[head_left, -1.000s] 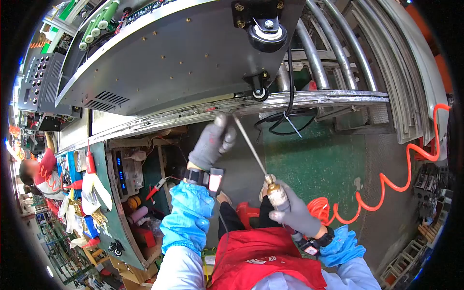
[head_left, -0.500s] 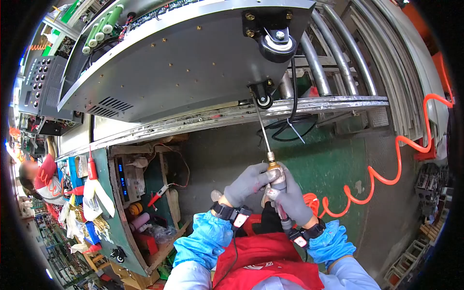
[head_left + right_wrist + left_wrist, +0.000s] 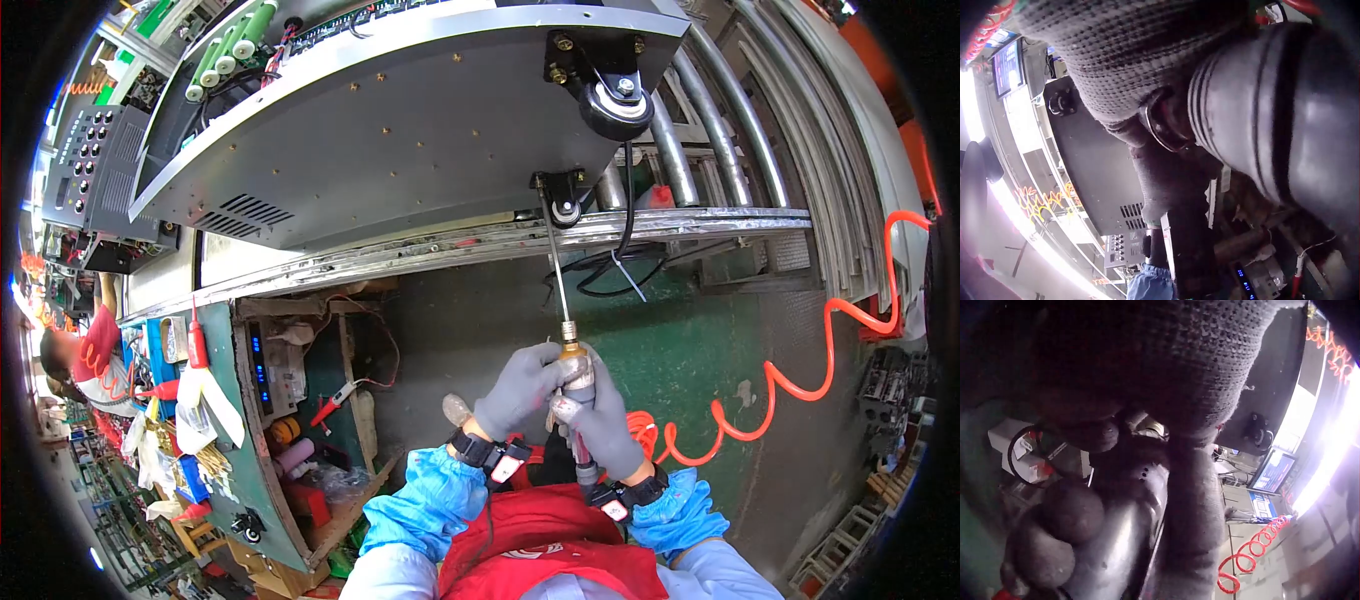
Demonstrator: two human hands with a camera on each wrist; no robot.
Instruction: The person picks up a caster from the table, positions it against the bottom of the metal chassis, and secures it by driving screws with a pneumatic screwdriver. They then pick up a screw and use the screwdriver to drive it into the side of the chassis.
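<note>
head: gray-gloved left hand point(image 3: 515, 390) and right hand point(image 3: 608, 428) grip the long-shafted metal driver point(image 3: 571, 346), tip by the small black caster point(image 3: 566, 212), above the silver rail point(image 3: 400, 254)'s edge; what's finished, unclear. left wrist: fingers curled round it. right wrist: likewise.

Matt dark metal panel point(image 3: 400, 150), glossy casters point(image 3: 615, 110).

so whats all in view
driver: one, grey and brass, centre
bit: one, silver, toward small caster
cabinet: one, grey, on rail
casters: two, black, cabinet's right end
rollers: several, silver, upper right
hose: one, orange, right
cable: one, black, under casters
bench: one, green, left
bench clutter: uncountable, mixed, left
knob box: one, grey, left
bystander: one, red top, left
apron: one, red, bottom
left hand: one, grey glove, driver's front
right hand: one, grey glove, driver's body
</note>
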